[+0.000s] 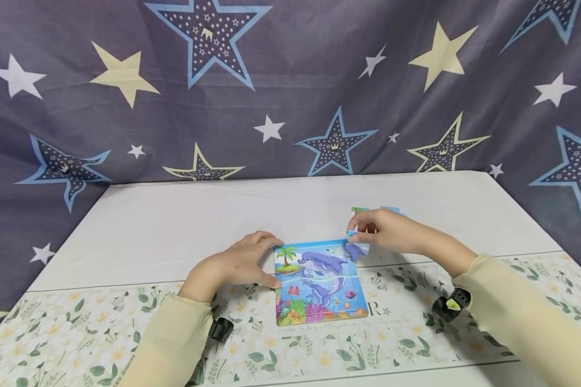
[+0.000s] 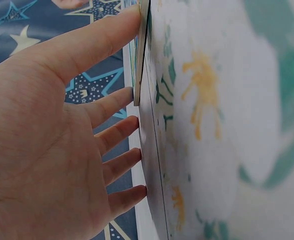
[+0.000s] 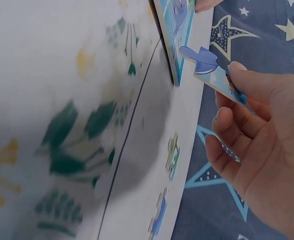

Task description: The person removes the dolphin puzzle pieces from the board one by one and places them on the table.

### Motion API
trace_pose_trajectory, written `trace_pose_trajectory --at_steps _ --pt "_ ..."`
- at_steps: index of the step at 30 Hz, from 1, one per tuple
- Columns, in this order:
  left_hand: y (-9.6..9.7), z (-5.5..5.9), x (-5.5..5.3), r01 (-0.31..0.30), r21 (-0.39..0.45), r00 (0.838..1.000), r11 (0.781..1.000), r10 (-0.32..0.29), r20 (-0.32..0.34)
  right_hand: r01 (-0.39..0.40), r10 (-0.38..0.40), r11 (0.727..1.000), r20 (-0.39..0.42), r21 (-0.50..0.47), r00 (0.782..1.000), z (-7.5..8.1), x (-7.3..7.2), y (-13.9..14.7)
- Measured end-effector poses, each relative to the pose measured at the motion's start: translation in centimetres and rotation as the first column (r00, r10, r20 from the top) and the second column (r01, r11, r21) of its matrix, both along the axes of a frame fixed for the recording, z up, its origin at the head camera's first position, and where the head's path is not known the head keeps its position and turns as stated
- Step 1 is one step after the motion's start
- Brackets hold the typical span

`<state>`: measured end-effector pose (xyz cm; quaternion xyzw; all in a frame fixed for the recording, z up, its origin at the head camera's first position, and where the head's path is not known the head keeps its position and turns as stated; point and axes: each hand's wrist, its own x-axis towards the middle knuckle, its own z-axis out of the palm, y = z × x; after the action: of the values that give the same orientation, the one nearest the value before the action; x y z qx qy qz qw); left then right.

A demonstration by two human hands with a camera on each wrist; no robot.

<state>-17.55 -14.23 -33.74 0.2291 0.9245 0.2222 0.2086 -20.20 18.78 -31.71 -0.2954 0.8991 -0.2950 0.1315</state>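
Note:
A dolphin jigsaw puzzle (image 1: 319, 285) in a flat square tray lies on the table, showing a palm tree, a crab and coral. My left hand (image 1: 239, 263) rests at its left side, thumb and index fingertip against the edge; the left wrist view shows the fingers spread and fairly straight beside the puzzle tray's edge (image 2: 141, 55). Over the upper right corner, my right hand (image 1: 392, 228) pinches a blue and purple puzzle piece (image 1: 357, 251) between thumb and fingers. That puzzle piece (image 3: 212, 72) is tilted and raised above the table in the right wrist view.
Behind the right hand lie loose puzzle pieces, one with green (image 1: 359, 208) and one blue (image 1: 390, 208), partly hidden by the hand. A flowered cloth strip (image 1: 101, 328) covers the near part of the white table (image 1: 198, 215). A star-patterned curtain (image 1: 290, 80) hangs behind.

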Motion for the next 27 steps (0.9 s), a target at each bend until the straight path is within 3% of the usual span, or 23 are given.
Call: trace_pose_trajectory --at_steps 16,27 --pt "0.0 0.0 0.1 -0.001 0.003 1.000 1.000 0.001 -0.003 0.107 -0.107 0.994 -0.026 -0.010 0.994 -0.5 0.8 4.6" --pt "-0.1 -0.1 0.0 0.007 -0.001 1.000 1.000 -0.007 -0.011 0.161 -0.159 0.987 -0.132 0.005 0.978 -1.2 0.0 6.8"
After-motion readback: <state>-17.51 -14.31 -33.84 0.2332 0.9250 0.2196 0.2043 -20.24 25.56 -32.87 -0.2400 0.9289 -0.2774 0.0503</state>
